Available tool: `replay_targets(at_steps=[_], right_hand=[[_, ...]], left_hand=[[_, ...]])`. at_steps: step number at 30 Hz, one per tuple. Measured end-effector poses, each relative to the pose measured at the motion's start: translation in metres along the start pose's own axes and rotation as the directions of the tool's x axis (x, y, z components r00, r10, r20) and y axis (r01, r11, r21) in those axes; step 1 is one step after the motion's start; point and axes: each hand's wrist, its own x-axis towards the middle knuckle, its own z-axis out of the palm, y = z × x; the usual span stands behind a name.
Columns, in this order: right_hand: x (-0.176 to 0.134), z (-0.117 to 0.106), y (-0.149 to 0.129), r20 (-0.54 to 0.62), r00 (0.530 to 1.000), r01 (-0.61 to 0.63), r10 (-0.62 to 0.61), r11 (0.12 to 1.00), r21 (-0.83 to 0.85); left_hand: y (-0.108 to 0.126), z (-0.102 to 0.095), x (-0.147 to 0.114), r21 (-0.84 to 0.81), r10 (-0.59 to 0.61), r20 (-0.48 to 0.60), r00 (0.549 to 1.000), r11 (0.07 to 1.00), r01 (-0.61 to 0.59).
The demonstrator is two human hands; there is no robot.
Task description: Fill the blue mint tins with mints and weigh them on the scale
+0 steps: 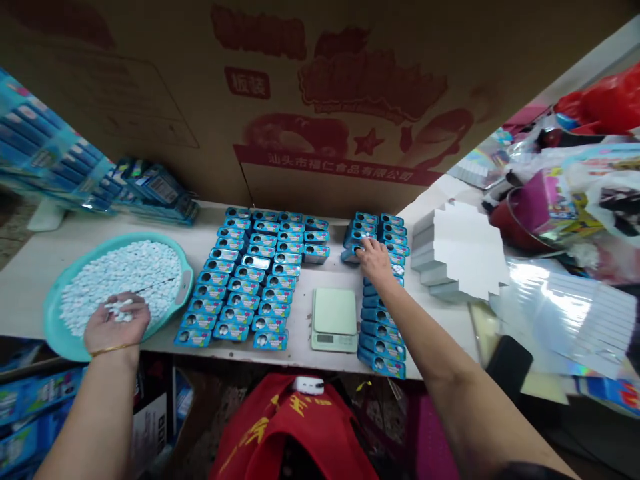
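Note:
My left hand (117,321) is palm up and cupped around a small heap of white pellets (120,310), above the teal basin (187,283). More pale pellets (125,267) fill that basin, and a thin dark stick (157,285) shows beside my fingers. My right hand (375,259) reaches to the right-hand group of blue boxes, its fingers closed at the top of one small blue box (350,255). The fingertips partly hide this box. A pale green digital scale (335,310) sits between the two groups, with nothing on its plate.
Rows of blue boxes (233,313) with round openings stand left of the scale. A large cardboard carton (325,147) walls off the back. Stacked white card pieces (465,247), a black phone (510,370) and plastic bags lie to the right. Wrapped blue packs (50,147) occupy the far left.

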Motion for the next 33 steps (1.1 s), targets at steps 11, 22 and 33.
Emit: replay_targets(at_steps=[11,22,33], right_hand=[[-0.114,-0.043,-0.093,0.123,0.955,0.243,-0.27,0.949,0.202],[-0.127,-0.022,-0.077,0.022,0.995,0.076,-0.095,0.9,0.43],[-0.162,-0.071,-0.164,-0.061,0.946,0.27,-0.32,0.664,0.697]], left_hand=[[-0.116,0.075,-0.091,-0.407,-0.334,0.53,0.78,0.706,0.579],[-0.176,0.082,-0.141,-0.264,-0.585,0.554,0.592,0.551,0.792],[-0.21,0.063,-0.149,-0.1,-0.717,0.378,0.585,0.597,0.796]])
